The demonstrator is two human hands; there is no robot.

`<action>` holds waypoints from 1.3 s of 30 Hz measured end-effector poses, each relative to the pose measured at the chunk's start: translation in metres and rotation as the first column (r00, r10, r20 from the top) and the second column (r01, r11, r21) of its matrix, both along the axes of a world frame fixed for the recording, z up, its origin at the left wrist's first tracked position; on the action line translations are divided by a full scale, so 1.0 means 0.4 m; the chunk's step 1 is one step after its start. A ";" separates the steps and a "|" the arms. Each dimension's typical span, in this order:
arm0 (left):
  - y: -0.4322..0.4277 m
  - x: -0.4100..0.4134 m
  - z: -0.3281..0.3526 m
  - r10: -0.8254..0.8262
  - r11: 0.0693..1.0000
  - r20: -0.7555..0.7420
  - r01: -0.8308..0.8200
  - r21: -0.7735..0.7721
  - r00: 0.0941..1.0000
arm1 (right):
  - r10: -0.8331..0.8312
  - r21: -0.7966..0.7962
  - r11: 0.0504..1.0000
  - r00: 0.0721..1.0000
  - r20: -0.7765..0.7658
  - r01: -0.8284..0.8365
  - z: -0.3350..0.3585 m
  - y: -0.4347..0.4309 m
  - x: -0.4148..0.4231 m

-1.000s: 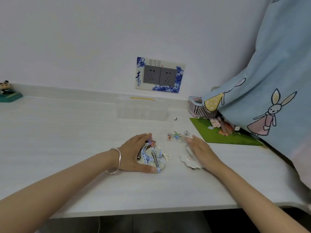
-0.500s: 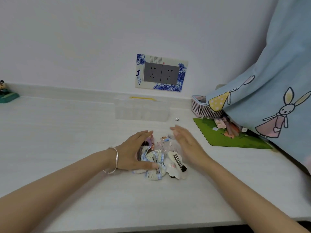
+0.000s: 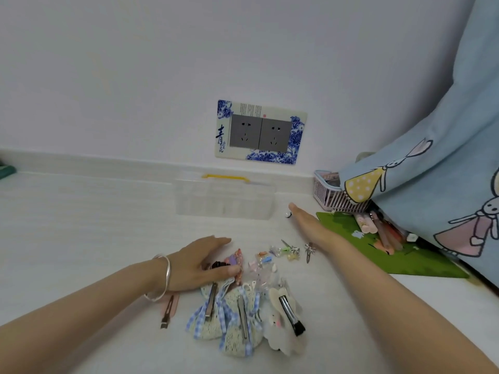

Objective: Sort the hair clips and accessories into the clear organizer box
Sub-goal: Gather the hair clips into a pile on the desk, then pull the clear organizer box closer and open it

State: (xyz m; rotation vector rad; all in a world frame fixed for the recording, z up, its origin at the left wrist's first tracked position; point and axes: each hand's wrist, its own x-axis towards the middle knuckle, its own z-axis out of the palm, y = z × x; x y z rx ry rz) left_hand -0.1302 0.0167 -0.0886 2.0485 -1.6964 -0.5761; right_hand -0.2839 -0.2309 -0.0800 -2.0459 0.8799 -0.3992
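A pile of hair clips lies on the white desk: two blue gingham lace bow clips [image 3: 229,317], a white fluffy clip [image 3: 286,325], a pink flat clip [image 3: 168,309] and several tiny coloured clips [image 3: 286,251]. My left hand [image 3: 199,263] rests flat on the pile's far left, over a purple and red clip [image 3: 236,261], fingers spread. My right hand [image 3: 310,224] is stretched out flat and holds nothing, its fingertips by a small dark bead [image 3: 287,215] beside the clear organizer box [image 3: 224,201]. The box stands at the back by the wall, with a yellow handle.
A green mat [image 3: 399,257] with pens and clips lies to the right, a pink basket [image 3: 334,195] behind it. Blue rabbit-print fabric [image 3: 432,171] hangs over the right side. A wall socket [image 3: 260,132] sits above the box.
My right hand left the pile and moved forward and right toward the organizer box's corner. My left hand stayed on the pile. The view came closer to the clips.
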 end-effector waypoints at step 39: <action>-0.032 0.160 0.051 0.443 0.770 -0.314 -0.536 -0.347 0.840 | -0.033 0.043 0.999 0.956 0.292 0.021 0.032 0.213 0.082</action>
